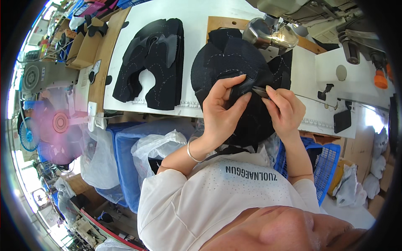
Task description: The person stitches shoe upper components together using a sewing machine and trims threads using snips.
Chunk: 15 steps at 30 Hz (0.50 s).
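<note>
We have the black fabric piece near the middle of the front edge of the white table, its far part beside the sewing machine and its near part reaching past that edge toward our white shirt. Our left hand, with a bracelet at the wrist, grips the cloth between thumb and forefinger, the two tips a little apart with a fold between them; its other fingers are partly hidden. In our right hand we have thumb and fingers clamped on a small pointed metal tool, its tip aimed at that fold; we cannot tell whether it touches. Pale dashed stitching crosses the ribbed cloth. Toward the table's left edge we see a stack of black pieces, curved around an open notch that faces the front edge. A ruler strip follows the front edge, and a dark flat rectangular object lies near the front right corner. Beneath the front edge, a blue basket stands on the right; a pink fan is beyond the left edge.
</note>
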Each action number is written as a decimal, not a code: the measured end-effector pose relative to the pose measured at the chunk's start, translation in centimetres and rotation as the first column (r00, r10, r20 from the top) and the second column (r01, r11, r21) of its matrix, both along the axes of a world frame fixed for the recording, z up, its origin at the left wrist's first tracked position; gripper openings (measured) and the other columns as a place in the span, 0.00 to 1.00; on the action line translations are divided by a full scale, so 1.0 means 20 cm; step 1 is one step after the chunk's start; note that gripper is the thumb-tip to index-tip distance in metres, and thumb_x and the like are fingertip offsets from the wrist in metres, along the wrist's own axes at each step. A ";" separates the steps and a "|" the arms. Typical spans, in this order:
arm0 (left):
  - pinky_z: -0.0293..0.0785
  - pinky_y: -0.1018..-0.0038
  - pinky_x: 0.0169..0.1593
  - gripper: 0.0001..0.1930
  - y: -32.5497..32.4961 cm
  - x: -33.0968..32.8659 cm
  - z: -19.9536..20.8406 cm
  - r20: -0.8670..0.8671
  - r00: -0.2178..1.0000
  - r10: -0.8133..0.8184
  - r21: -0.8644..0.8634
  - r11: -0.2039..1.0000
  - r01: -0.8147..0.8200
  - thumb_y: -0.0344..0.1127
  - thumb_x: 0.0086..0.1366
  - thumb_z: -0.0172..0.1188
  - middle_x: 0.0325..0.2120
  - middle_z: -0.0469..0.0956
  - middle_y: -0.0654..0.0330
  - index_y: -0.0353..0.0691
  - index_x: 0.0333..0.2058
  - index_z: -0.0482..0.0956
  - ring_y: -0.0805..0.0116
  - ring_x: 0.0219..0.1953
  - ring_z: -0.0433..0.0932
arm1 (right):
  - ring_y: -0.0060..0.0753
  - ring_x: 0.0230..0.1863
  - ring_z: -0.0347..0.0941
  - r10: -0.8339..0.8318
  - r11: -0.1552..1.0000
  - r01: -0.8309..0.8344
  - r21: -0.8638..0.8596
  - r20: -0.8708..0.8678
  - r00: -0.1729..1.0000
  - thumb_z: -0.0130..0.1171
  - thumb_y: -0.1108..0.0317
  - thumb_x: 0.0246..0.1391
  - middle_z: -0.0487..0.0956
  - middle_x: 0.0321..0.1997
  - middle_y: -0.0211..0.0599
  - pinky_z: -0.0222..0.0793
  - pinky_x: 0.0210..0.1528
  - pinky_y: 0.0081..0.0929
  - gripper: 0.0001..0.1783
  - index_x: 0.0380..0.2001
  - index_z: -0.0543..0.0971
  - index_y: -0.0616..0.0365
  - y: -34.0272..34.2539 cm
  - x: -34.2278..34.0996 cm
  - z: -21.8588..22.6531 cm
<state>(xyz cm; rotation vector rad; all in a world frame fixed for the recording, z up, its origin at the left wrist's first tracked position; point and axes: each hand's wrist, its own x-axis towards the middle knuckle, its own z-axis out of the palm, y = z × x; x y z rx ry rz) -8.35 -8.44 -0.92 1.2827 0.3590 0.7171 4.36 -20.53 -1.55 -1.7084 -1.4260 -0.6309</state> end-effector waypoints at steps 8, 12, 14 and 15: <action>0.72 0.86 0.46 0.19 0.01 0.00 0.02 -0.021 1.000 -0.005 0.082 0.997 0.007 0.16 0.61 0.60 0.40 0.80 0.59 0.30 0.51 0.72 0.80 0.42 0.77 | 0.25 0.20 0.69 0.032 0.998 -0.023 -0.064 0.143 0.989 0.74 0.70 0.38 0.74 0.26 0.27 0.61 0.20 0.21 0.25 0.44 0.81 0.53 -0.05 0.05 0.04; 0.72 0.87 0.44 0.19 0.02 -0.01 0.02 -0.057 0.998 -0.017 0.148 0.989 0.025 0.17 0.60 0.62 0.38 0.81 0.59 0.31 0.49 0.72 0.81 0.41 0.77 | 0.24 0.20 0.68 0.041 0.996 -0.027 -0.086 0.171 0.984 0.74 0.69 0.38 0.73 0.25 0.27 0.60 0.19 0.20 0.24 0.44 0.81 0.53 -0.07 0.06 0.07; 0.72 0.87 0.44 0.18 0.02 -0.01 0.02 -0.069 0.998 0.002 0.214 0.977 0.013 0.17 0.60 0.62 0.37 0.81 0.60 0.31 0.49 0.72 0.82 0.40 0.77 | 0.26 0.20 0.69 0.038 0.996 -0.026 -0.080 0.148 0.988 0.73 0.71 0.39 0.74 0.26 0.29 0.61 0.19 0.21 0.24 0.43 0.81 0.54 -0.07 0.06 0.07; 0.71 0.87 0.43 0.18 0.01 -0.01 0.01 -0.079 0.997 0.005 0.187 0.982 0.009 0.17 0.60 0.62 0.36 0.81 0.60 0.31 0.48 0.72 0.82 0.39 0.77 | 0.26 0.20 0.69 0.037 0.996 -0.025 -0.080 0.150 0.988 0.73 0.71 0.39 0.74 0.26 0.29 0.61 0.19 0.21 0.24 0.43 0.81 0.54 -0.07 0.05 0.07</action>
